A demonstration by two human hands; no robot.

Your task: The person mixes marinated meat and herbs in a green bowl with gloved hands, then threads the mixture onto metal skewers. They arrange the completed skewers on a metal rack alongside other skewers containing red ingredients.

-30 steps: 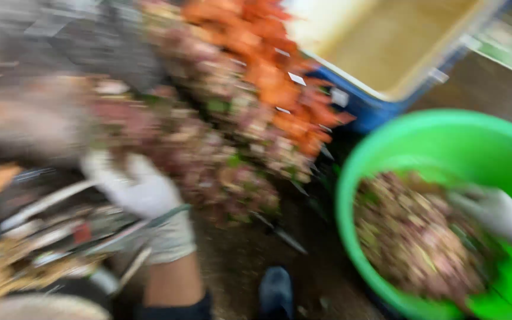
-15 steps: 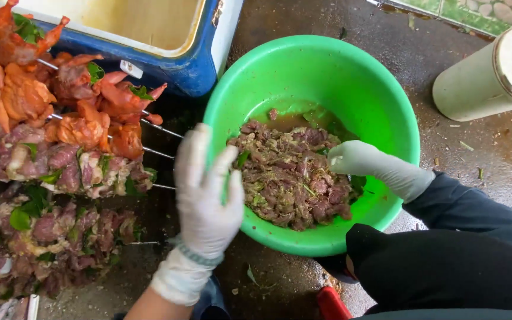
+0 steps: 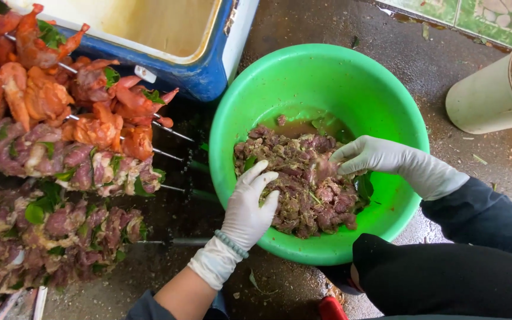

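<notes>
Two gloved hands: both reach into the green plastic basin [image 3: 386, 89], each in a thin white glove, which keeps the wet marinade off the skin.
Left hand [image 3: 249, 207]: it comes over the near rim and lies on the heap of chopped marinated meat [image 3: 303, 184], fingers spread wide and slightly curled, nothing gripped; a beaded bracelet [image 3: 231, 243] sits over the glove cuff.
Right hand [image 3: 367, 156]: it enters from the right, fingers drawn close together, fingertips pressed to a piece at the top of the heap; I cannot tell whether that piece is truly pinched or only touched.
Meat: brownish-pink pieces flecked with green herbs, piled in the bottom of the basin, with a pool of brown liquid at the far side, as if the heap drains that way.
Basin: it stands on the wet dark floor [image 3: 327, 24], just in front of the person's dark trouser leg [image 3: 445, 278], close enough for both hands to reach in.
Skewers: loaded metal skewers of orange-red meat [image 3: 60, 95] and of paler meat with leaves [image 3: 42, 231] lie in rows to the left, their bare tips pointing toward the basin.
Behind: a blue-and-white cooler box [image 3: 208, 71], lid off, is just beside the basin.
Right edge: a pale cylindrical container [image 3: 493, 95] lies on its side, well apart.
</notes>
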